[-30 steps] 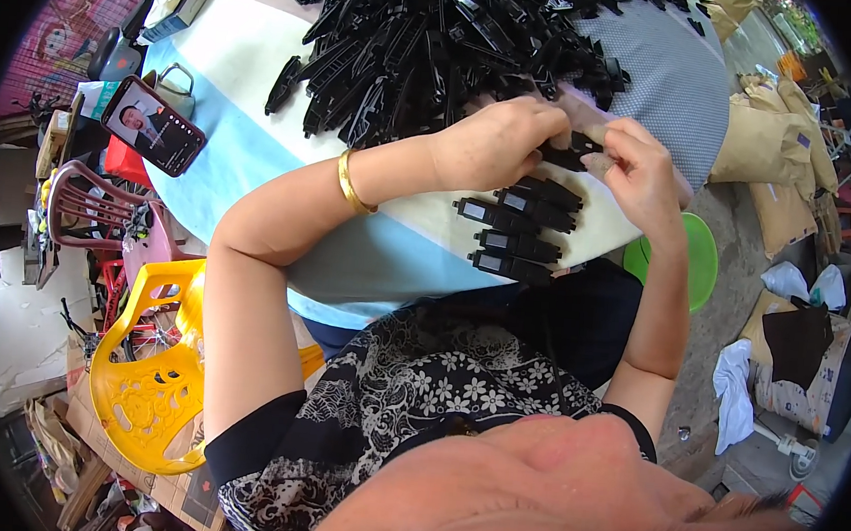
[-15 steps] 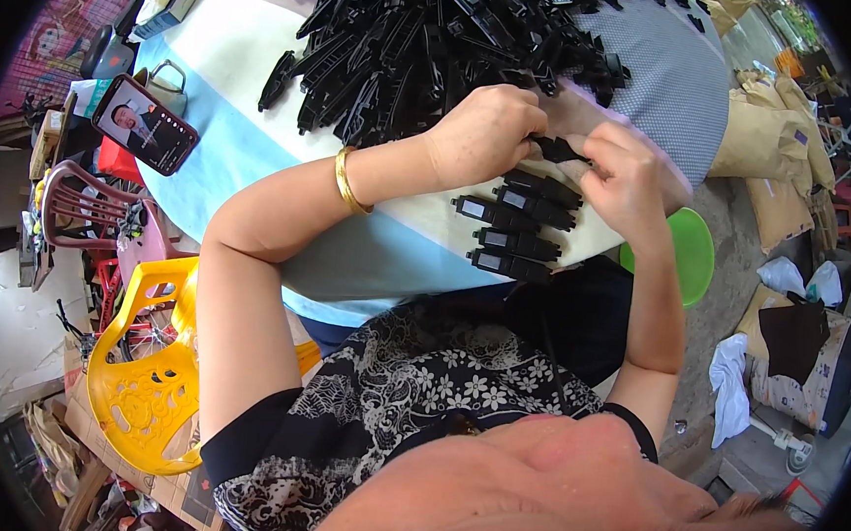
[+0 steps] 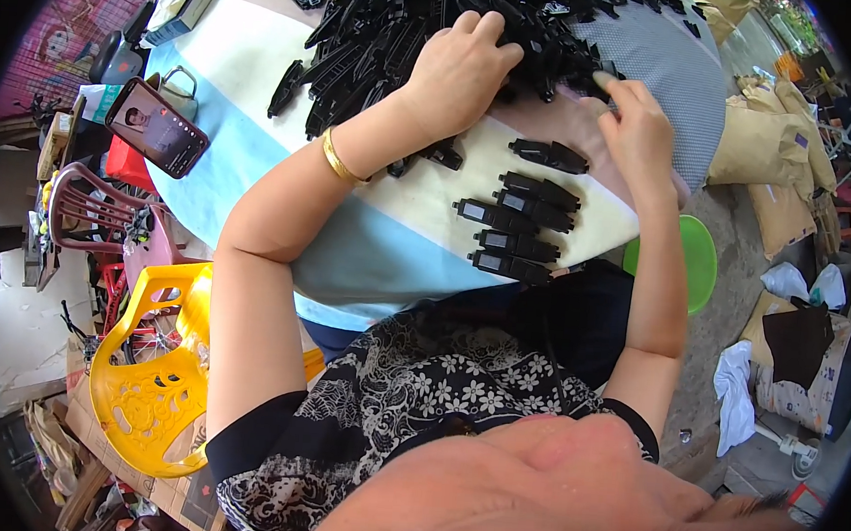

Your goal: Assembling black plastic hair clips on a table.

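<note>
A large heap of black plastic parts [image 3: 381,55] covers the far middle of the table. My left hand [image 3: 464,71] reaches over its near side, fingers apart, with the fingertips partly hidden among the parts. At the heap's right edge is my right hand [image 3: 637,132], thumb and forefinger apart beside small black parts; nothing shows firmly held. Nearer me lies a short column of black plastic pieces with small grey panels [image 3: 518,215]. One more such piece [image 3: 549,156] rests just beyond that column. A gold bangle [image 3: 339,156] is on my left wrist.
A phone [image 3: 157,128] playing a video stands at the table's left edge, near a tissue box [image 3: 185,10]. On the left is a yellow plastic chair [image 3: 151,384]. A green basin [image 3: 697,265] sits below the right table edge, with brown sacks [image 3: 764,156] beyond.
The black piece that both hands held now lies beyond the column. My left hand has moved away to the heap, and my right hand has moved up to the heap's right edge.
</note>
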A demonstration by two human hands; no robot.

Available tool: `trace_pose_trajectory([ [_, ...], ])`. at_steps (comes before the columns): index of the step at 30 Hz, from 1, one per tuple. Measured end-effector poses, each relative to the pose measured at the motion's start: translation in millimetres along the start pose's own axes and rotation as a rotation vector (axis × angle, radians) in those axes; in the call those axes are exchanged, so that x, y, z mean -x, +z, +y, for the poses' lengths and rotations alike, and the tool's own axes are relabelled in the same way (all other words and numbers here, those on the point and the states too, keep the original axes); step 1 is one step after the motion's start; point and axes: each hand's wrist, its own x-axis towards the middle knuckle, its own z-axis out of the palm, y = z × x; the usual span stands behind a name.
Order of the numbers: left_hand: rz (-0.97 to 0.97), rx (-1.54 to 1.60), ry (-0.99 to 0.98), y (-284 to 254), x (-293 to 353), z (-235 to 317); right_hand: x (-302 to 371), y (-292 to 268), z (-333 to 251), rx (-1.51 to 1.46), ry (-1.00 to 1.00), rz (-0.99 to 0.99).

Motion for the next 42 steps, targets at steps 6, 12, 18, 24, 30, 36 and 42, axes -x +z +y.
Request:
trace_pose_trajectory([
  [6,0.039,0.099,0.111,-3,5,3,3,-7,-2,0.128,0.007,-0.031],
  [12,0.136,0.254,0.355,-1,6,10,12,-16,5,0.123,-0.095,0.12],
  [18,-0.101,0.494,0.303,1,22,38,20,-20,-5,0.118,-0.243,-0.069],
  [24,-0.266,0.668,-0.012,-37,20,35,16,-20,-9,0.031,-0.273,0.057],
  [30,-0.32,0.325,0.114,-13,32,26,19,-2,-19,-0.019,-0.254,-0.092],
  [36,-0.186,0.344,0.225,-4,26,31,28,-24,-34,-0.313,-0.004,-0.305],
  [42,-0.21,0.493,0.057,-4,34,53,34,-38,-17,-0.376,0.13,-0.524],
])
